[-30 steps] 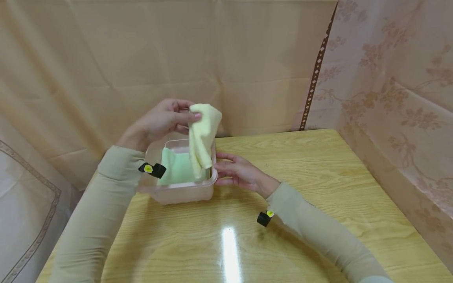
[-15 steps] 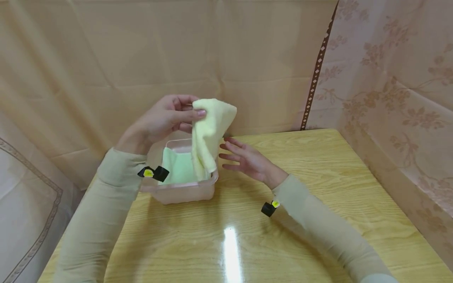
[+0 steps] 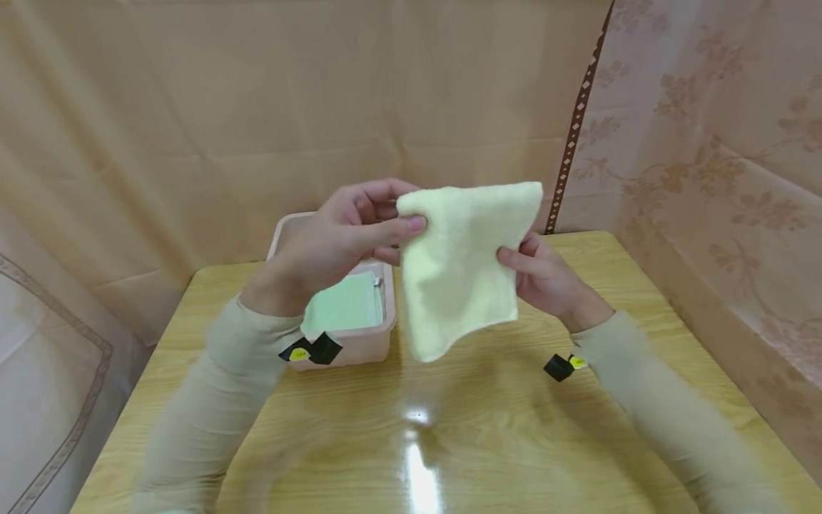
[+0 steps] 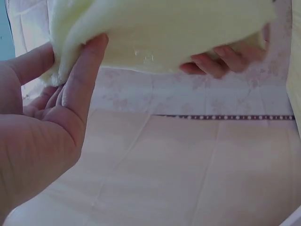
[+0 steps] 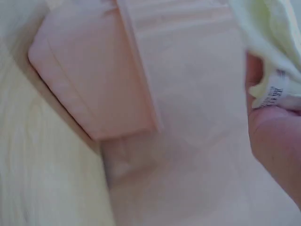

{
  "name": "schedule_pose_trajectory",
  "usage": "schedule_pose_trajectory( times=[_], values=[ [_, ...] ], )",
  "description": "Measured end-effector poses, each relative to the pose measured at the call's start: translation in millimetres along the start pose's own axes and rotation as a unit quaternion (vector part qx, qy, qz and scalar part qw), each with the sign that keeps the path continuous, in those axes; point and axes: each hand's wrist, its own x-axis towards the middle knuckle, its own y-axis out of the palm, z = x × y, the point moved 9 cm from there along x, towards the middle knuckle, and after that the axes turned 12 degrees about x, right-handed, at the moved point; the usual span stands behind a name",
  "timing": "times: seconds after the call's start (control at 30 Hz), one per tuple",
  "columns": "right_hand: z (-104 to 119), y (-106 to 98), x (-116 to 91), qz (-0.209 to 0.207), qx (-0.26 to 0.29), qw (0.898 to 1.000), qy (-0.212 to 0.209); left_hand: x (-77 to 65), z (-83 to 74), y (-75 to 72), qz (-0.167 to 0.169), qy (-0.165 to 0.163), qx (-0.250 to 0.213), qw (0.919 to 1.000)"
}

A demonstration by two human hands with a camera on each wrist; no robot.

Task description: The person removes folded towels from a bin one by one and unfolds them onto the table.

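Note:
A pale yellow towel hangs spread above the table, between both hands. My left hand pinches its upper left corner, thumb in front and fingers behind. At the towel's right edge my right hand grips the cloth with its thumb on the near face. A small printed label on the cloth shows beside the thumb in the right wrist view. Behind my left forearm stands a pink plastic bin holding a folded light green towel; the hand and sleeve hide part of both.
The wooden table reaches to a beige curtain at the back and a floral curtain on the right. Each wrist carries a small black camera mount, one at the left sleeve.
The yellow towel has moved right, out from over the bin, and is spread flatter. My right hand has left the bin's side, moved right and taken the towel's right edge.

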Motion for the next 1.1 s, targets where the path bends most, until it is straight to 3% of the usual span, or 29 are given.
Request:
schedule_pose_trajectory(
  times=[0.23,0.5,0.73,0.9,1.1],
  values=[
    [41,-14,-41,-0.080,-0.120,0.989,-0.014,11.6,16.9,19.8,0.000,0.006,-0.029,0.9996],
    [53,-34,-72,-0.126,-0.134,0.983,0.022,28.0,55.1,40.9,-0.024,-0.036,-0.084,0.9955],
    [47,-55,-93,-0.156,-0.116,0.979,0.067,36.7,88.2,56.5,-0.041,-0.080,-0.090,0.9919],
    [28,-72,-102,-0.191,-0.089,0.973,0.093,35.9,115.0,64.3,-0.054,-0.110,-0.100,0.9875],
    [5,-88,-111,-0.220,-0.079,0.964,0.124,31.7,139.5,72.1,-0.046,-0.134,-0.114,0.9834]
  ],
)
